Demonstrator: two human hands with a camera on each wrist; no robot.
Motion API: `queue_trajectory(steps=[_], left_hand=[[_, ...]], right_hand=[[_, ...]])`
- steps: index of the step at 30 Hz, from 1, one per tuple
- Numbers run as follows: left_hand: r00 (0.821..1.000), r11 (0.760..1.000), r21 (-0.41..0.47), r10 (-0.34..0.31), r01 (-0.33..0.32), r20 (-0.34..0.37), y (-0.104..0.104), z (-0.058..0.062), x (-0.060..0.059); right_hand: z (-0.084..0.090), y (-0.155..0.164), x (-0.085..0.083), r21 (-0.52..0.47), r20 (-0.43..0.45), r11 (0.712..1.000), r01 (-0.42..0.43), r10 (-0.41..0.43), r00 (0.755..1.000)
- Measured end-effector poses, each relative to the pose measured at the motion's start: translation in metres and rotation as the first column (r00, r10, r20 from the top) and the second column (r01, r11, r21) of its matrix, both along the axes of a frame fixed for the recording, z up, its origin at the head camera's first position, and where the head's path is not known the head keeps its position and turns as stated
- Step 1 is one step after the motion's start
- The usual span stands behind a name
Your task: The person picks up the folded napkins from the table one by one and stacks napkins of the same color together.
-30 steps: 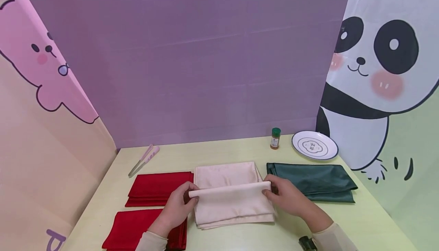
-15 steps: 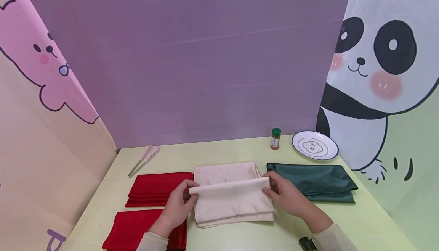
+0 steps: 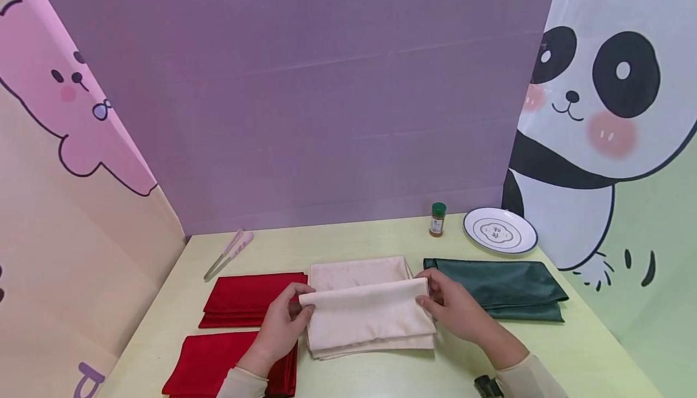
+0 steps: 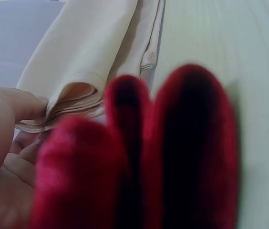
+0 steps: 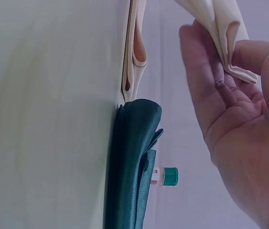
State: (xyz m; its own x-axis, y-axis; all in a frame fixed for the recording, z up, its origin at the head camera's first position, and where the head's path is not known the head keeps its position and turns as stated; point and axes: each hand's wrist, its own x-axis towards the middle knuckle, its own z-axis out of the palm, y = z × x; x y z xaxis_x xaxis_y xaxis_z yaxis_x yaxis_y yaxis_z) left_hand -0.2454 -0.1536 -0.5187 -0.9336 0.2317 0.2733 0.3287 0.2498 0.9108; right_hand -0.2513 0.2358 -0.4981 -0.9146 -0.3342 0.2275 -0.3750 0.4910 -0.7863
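Note:
In the head view, a cream folded cloth (image 3: 370,316) is held by its two upper corners, its top edge raised and its front hanging toward the person. My left hand (image 3: 284,324) pinches the left corner between thumb and fingers. My right hand (image 3: 454,307) pinches the right corner the same way. Behind the raised edge, more cream folded fabric (image 3: 356,273) lies flat on the table. The right wrist view shows layered cream folds (image 5: 134,52) low on the table, apart from the gripped corner. Curled layers of the held cloth (image 4: 79,98) show beside my left thumb.
Two red folded cloths (image 3: 253,295) lie at left, the nearer partly under my left forearm. A dark green folded cloth (image 3: 495,286) lies at right. Along the back are tongs (image 3: 229,256), a green-capped jar (image 3: 437,219) and a white plate (image 3: 500,230).
Both hands have moved slightly up and away from the person, and the cream cloth's top edge has risen with them. The other things have stayed put.

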Motion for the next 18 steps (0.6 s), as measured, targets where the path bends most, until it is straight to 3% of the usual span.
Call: queue_trajectory(steps=[10,18], left_hand=[[1.0,1.0,0.027,-0.004,0.005,-0.027,0.0007,0.0011,0.0009],[0.996,1.0,0.003,0.03,-0.029,-0.078,-0.0009,0.0012,0.0014]], right_hand=[[0.0022,0.0002,0.0016,-0.068,-0.032,0.998,-0.006,0.004,0.999],[0.0009,-0.0003,0.0006,-0.154,-0.056,0.988,-0.024,0.016,0.998]])
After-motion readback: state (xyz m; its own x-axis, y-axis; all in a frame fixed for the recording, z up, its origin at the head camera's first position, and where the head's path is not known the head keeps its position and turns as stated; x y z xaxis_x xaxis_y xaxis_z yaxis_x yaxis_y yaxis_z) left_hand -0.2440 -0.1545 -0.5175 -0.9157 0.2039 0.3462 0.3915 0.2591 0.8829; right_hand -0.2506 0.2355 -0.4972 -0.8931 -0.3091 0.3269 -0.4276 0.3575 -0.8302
